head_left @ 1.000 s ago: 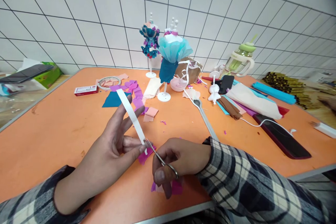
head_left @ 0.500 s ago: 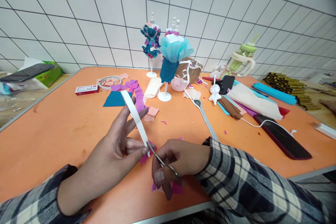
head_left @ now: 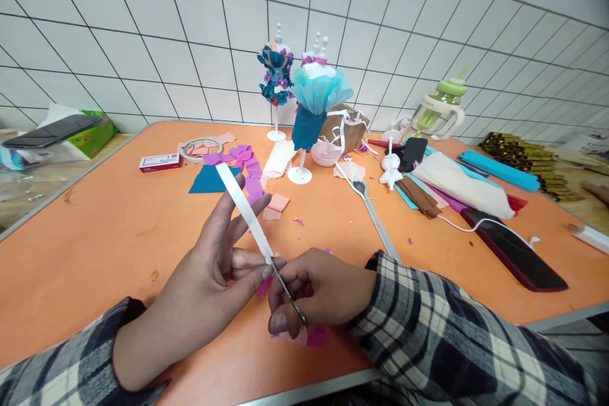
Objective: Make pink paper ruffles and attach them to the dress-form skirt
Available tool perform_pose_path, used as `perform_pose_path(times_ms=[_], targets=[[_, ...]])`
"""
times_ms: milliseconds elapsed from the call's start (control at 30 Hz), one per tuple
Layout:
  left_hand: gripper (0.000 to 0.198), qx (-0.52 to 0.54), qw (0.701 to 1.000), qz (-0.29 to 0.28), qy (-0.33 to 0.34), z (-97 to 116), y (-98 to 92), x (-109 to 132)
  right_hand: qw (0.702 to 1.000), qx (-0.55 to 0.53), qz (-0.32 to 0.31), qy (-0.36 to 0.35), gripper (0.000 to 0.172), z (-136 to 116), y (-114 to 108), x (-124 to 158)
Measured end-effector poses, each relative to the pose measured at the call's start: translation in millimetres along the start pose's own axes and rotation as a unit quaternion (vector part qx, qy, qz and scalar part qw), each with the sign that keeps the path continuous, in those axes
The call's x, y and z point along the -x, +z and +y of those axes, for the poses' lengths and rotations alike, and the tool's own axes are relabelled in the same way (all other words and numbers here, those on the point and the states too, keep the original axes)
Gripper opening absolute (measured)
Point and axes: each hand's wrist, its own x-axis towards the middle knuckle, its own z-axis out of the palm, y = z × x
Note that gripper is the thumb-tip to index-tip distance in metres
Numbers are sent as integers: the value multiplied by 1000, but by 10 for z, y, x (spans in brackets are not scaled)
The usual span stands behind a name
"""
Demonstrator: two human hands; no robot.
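Observation:
A white strip of tape [head_left: 246, 209] slants across the fingers of my left hand [head_left: 209, 292]. The thumb pinches its lower end, while two fingers are spread behind the upper part. My right hand [head_left: 314, 292] is closed around small metal scissors [head_left: 291, 298], whose blades meet the strip beside my left thumb. Bits of purple and pink paper [head_left: 316, 335] lie on the table under my right hand. Behind the hands stand a mini dress form with a light-blue frill and dark-blue skirt [head_left: 309, 127] and another one in blue and purple ruffles [head_left: 276, 79].
On the orange table [head_left: 109, 235] lie a tape roll [head_left: 201, 149], a small red-and-white box [head_left: 160, 162], purple crepe paper [head_left: 247, 162] and a blue sheet [head_left: 212, 179]. At right are a phone [head_left: 516, 250], folded paper [head_left: 464, 184] and a green-lidded bottle [head_left: 440, 108].
The scissors have closed on the strip, their handles drawing together as my right hand's fingers curl in. My right hand has shifted slightly left and up.

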Motion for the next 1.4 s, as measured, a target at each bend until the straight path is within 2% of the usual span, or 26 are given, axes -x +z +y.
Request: perform_pose_path(times_ms=[367, 533, 767, 1167, 1400], targets=[[113, 7, 1000, -15, 15, 18, -1, 1, 998, -57, -4, 12, 51, 59, 36, -46], [110, 1, 999, -36, 20, -14, -18, 12, 999, -24, -23, 7, 52, 22, -12, 4], [106, -4, 998, -53, 29, -29, -40, 25, 998, -45, -29, 20, 56, 41, -33, 29], [109, -9, 999, -28, 13, -31, -45, 5, 998, -57, -7, 16, 53, 97, 18, -37], [104, -7, 998, -64, 0, -40, -39, -7, 999, -39, -16, 35, 61, 58, -28, 10]])
